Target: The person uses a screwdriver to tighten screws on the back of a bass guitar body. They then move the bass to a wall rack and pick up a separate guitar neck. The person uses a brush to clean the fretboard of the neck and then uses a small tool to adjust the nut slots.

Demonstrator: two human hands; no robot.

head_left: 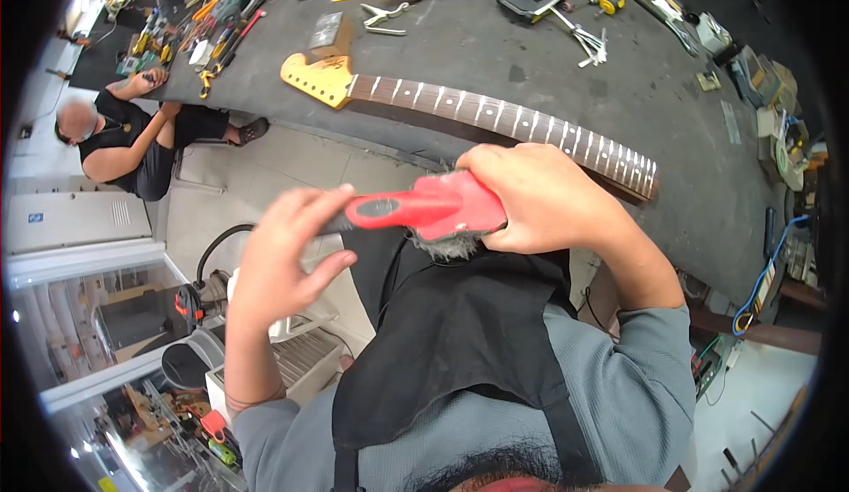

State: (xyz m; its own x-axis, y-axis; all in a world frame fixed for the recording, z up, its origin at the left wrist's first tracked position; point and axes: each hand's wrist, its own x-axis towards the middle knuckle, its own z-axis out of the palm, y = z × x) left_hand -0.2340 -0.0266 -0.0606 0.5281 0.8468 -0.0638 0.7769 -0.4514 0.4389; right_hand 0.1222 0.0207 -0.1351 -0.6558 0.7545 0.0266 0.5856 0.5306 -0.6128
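At far left, a seated co-worker in black (pixel 133 147) rests a hand on the long dark-grey workbench (pixel 707 218). Next comes the person's bare left hand (pixel 292 249), fingers loosely extended and thumb well apart, clasping nothing that shows; whether its fingertips touch the handle beside them I cannot tell. That handle belongs to the red plastic brush with fuzzy grey bristles (pixel 433 204), its handle pointing left, its head right. Beyond it on the bench lies the guitar neck with pale-yellow headstock and dark, white-dotted fretboard (pixel 495 113), its long axis slanting from the headstock at upper left to the fretboard's end at lower right. The bare right hand (pixel 544 196), clenched round the brush head, is the nearer one, just on the wearer's side of the fretboard's lower stretch
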